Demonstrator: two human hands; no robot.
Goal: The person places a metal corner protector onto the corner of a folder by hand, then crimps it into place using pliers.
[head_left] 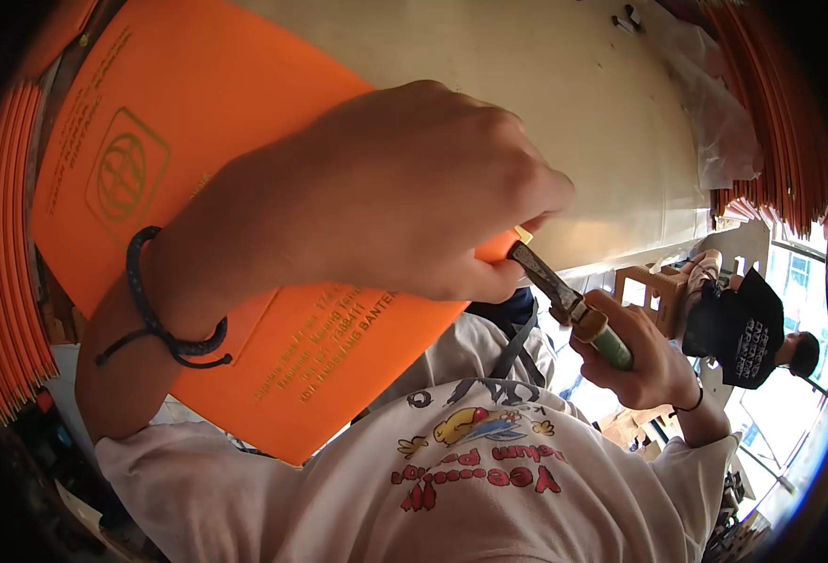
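Observation:
A large orange folder (235, 84) with gold printing and an emblem lies slantwise in front of me, its lower corner reaching over my shirt. My left hand (442, 178) is closed on the folder's right edge, thumb and fingers pinching it; the hand and forearm cover the folder's middle. In my right hand (644, 352) is a pair of pliers (550, 281) with green handles, fingers wrapped round them. The jaws reach up to the folder's edge beside my left thumb, where a small gold metal piece (524, 233) shows. Whether the jaws grip it, I cannot tell.
Beneath the folder extends a pale worktable (545, 56). Stacks of orange folders stand at the left (6, 253) and the upper right (780, 103), the latter beside clear plastic wrap (714, 122). Another person (737, 324) in dark clothing sits at the right, near a wooden stool (648, 291).

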